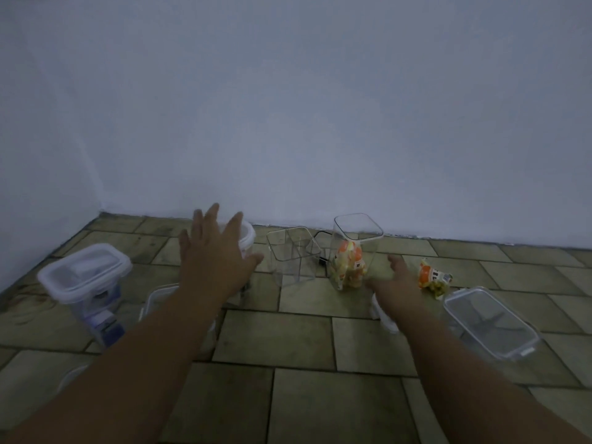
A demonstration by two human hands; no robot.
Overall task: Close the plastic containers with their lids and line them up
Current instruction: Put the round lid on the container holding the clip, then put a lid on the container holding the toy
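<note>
The left hand [211, 254] is hovering with fingers spread wide in front of a white-lidded container [249, 236] by the wall. The right hand [396, 277] is reaching just beside the base of a tall open container [368, 232] that is holding a snack packet [349, 267]; whether its fingers are gripping cannot be told. Between the hands an open clear container [293, 254] is standing on the tiled floor [320, 395]. A closed container [85, 274] is sitting far left, and a loose clear lid [490, 322] is lying to the right.
</note>
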